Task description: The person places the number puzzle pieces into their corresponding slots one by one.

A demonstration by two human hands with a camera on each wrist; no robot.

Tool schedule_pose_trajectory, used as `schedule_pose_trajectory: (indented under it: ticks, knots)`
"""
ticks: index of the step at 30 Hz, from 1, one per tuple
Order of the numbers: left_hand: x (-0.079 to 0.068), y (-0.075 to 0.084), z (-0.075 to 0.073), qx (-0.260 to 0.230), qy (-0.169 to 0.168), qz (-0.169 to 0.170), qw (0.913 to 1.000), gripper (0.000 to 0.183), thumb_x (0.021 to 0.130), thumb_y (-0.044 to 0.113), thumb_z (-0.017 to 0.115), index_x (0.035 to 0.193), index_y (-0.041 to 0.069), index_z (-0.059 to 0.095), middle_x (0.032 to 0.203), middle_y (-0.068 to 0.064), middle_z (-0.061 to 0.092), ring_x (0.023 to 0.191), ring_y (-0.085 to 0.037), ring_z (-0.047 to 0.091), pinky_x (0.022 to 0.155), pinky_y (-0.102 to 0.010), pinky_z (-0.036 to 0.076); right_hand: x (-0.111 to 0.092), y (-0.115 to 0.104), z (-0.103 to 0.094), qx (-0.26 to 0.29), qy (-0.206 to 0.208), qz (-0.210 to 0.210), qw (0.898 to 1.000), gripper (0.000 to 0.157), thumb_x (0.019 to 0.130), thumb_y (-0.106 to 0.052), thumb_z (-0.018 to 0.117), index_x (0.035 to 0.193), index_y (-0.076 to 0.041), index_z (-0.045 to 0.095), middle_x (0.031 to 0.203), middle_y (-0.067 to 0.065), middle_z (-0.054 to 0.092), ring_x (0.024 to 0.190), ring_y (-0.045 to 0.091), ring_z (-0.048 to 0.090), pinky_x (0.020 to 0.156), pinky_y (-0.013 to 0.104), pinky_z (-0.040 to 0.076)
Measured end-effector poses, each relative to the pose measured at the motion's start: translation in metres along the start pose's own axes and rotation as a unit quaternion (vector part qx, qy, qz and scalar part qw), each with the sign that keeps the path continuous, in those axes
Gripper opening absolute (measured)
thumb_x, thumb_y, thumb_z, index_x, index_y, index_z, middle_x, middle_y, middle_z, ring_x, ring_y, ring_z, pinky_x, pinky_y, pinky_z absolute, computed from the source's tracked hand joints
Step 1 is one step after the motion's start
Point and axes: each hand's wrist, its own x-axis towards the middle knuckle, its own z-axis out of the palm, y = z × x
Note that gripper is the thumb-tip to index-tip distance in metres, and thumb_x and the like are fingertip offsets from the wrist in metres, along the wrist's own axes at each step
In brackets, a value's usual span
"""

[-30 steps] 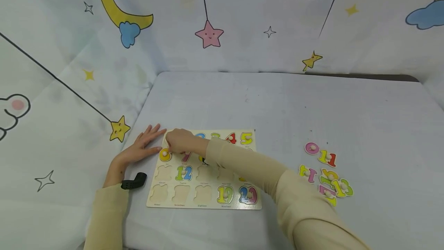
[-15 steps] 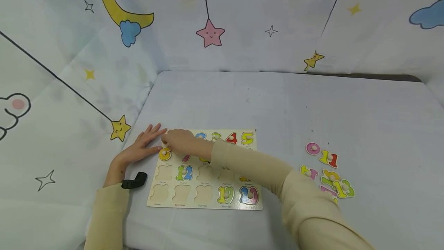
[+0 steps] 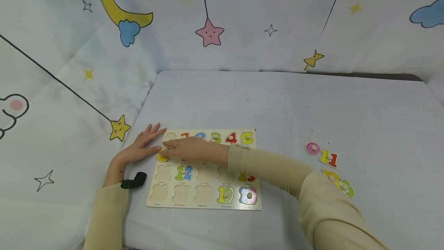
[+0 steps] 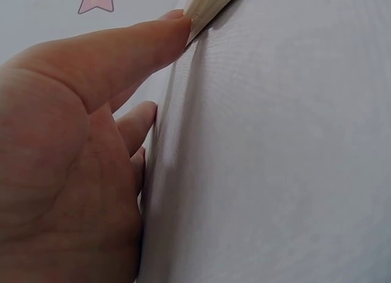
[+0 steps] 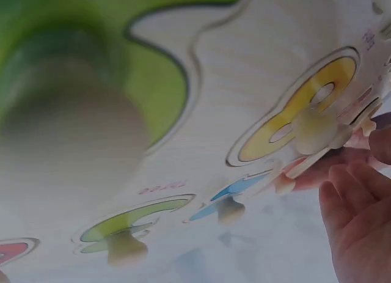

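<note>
A wooden number-puzzle board [image 3: 192, 206] lies on the table. My left hand [image 3: 140, 147] rests at its left edge with fingers extended; in the left wrist view the thumb [image 4: 140, 47] touches the board's edge. My right hand [image 3: 194, 149] reaches across the board, its fingers stretched out and touching the yellow 6 piece [image 3: 162, 156], which they partly cover. The right wrist view has the fingers [image 5: 354, 200] beyond the yellow 8 piece [image 5: 305, 112]. The 12 piece [image 3: 184, 173] and 19 piece [image 3: 225, 195] sit in their recesses. The top-left recess [image 3: 170, 137] is bare.
To the right of the board lie loose pieces: a pink 0 [image 3: 313, 148], an 11 [image 3: 328, 158] and a partly hidden 13 [image 3: 345, 187]. My right sleeve [image 3: 277, 165] covers others. A black wrist device [image 3: 134, 181] sits on my left wrist. A patterned curtain [image 3: 243, 10] hangs behind.
My right hand has come down from the top-left corner, its curled fingers now stretched out at the 6, which has shifted slightly left. The left hand has stayed put.
</note>
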Motion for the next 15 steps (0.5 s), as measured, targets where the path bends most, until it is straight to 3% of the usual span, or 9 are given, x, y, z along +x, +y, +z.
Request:
schedule_pose_trajectory:
  ticks: [4, 6, 11, 15]
  knots:
    - [-0.0011, -0.0001, 0.0007, -0.004, -0.001, 0.001, 1.0000, 0.062, 0.093, 0.021, 0.059, 0.148, 0.013, 0.031, 0.155, -0.012, 0.003, 0.138, -0.032, -0.014, 0.105, -0.054, -0.012, 0.0010, -0.0075, 0.0014, -0.053, 0.000, -0.038, 0.998, 0.053, 0.101, -0.021, 0.045, 0.149, -0.027, 0.025, 0.155, 0.001, 0.013, 0.137, 0.016, 0.021, 0.101, 0.033, 0.034]
    - [-0.0009, -0.0004, 0.0008, -0.006, -0.001, -0.001, 1.0000, 0.062, 0.093, 0.021, 0.059, 0.148, 0.014, 0.031, 0.155, -0.012, 0.004, 0.138, -0.032, -0.014, 0.105, -0.053, -0.012, 0.0004, -0.0096, 0.0023, -0.061, -0.003, -0.047, 0.997, 0.052, 0.101, -0.021, 0.045, 0.149, -0.025, 0.027, 0.155, 0.003, 0.012, 0.136, 0.017, 0.024, 0.102, 0.033, 0.033]
    - [0.0007, -0.0010, 0.0006, -0.006, -0.001, -0.006, 1.0000, 0.061, 0.094, 0.020, 0.059, 0.148, 0.014, 0.031, 0.155, -0.010, 0.004, 0.138, -0.031, -0.014, 0.105, -0.053, -0.011, -0.0022, -0.0100, 0.0052, -0.047, -0.005, -0.025, 0.999, 0.051, 0.100, -0.020, 0.047, 0.148, -0.025, 0.031, 0.152, 0.006, 0.021, 0.133, 0.018, 0.031, 0.102, 0.031, 0.033]
    - [0.0022, -0.0016, 0.0009, -0.007, -0.001, -0.006, 1.0000, 0.061, 0.093, 0.020, 0.059, 0.148, 0.014, 0.031, 0.155, -0.011, 0.003, 0.138, -0.031, -0.014, 0.105, -0.054, -0.011, -0.0024, -0.0105, 0.0050, -0.077, -0.008, -0.015, 0.997, 0.049, 0.100, -0.021, 0.046, 0.147, -0.026, 0.033, 0.149, 0.005, 0.030, 0.133, 0.019, 0.030, 0.105, 0.034, 0.029]
